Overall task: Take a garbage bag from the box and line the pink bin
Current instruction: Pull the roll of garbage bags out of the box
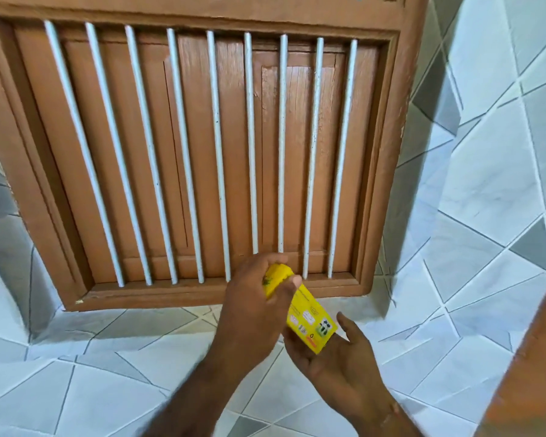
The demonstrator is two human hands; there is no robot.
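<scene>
Holding a small yellow box (pixel 311 323) with both hands, low in the view, in front of a brown wooden window frame (pixel 382 171) with white bars (pixel 216 152), above a pale tiled ledge (pixel 108 357). Left hand (pixel 259 305) closed over the far, upper end of the box, thumb pressed across its top face, fingers wrapped around the end where something yellow bulges, possibly the flap or a roll of bags coming out; too blurred to say which. Right hand (pixel 334 353) cupped underneath the near, printed end, fingers partly spread and only loosely curled, supporting rather than clamping.

Judging by size and the easy two-hand hold: light, thin cardboard, stiff along its long edges but easy to crush at the open end. Best gripped around the closed printed end across the narrow sides, leaving the other end free for pulling. Bags inside likely thin, slick film, soft and clingy, prone to tearing at perforations or dragging out a second bag; better pinched at a loose edge and drawn out slowly while bracing the box. No pink bin in view.
</scene>
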